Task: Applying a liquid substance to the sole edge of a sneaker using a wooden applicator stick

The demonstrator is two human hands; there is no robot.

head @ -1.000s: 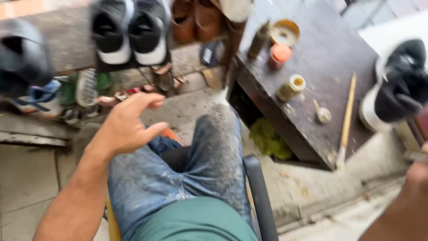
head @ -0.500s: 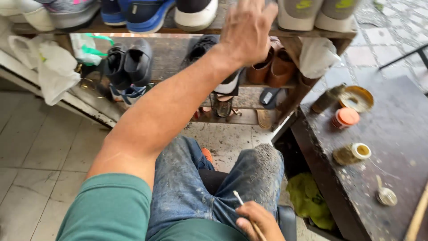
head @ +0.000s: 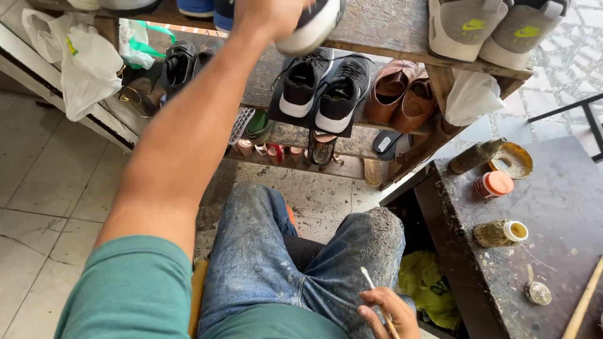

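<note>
My left hand (head: 267, 14) reaches up to the top wooden shelf (head: 383, 31) and grips a black sneaker with a white sole (head: 314, 25), tilted off the shelf's edge. My right hand (head: 386, 312) rests low on my right thigh and holds a thin pale stick (head: 375, 300) between the fingers. I am seated, my knees in dusty blue jeans (head: 264, 251) pointing toward the shoe rack.
The rack holds a black sneaker pair (head: 323, 88), brown leather shoes (head: 402, 94), grey sneakers (head: 490, 28) and white plastic bags (head: 81, 59). A dark worktable (head: 553, 207) on the right carries small jars, an orange-lidded pot (head: 493, 184), a round dish and a wooden stick (head: 584, 301).
My left hand has closed on the black sneaker and pulled it off the top shelf's edge. The view tipped down slightly. My right hand stays on my thigh with the stick.
</note>
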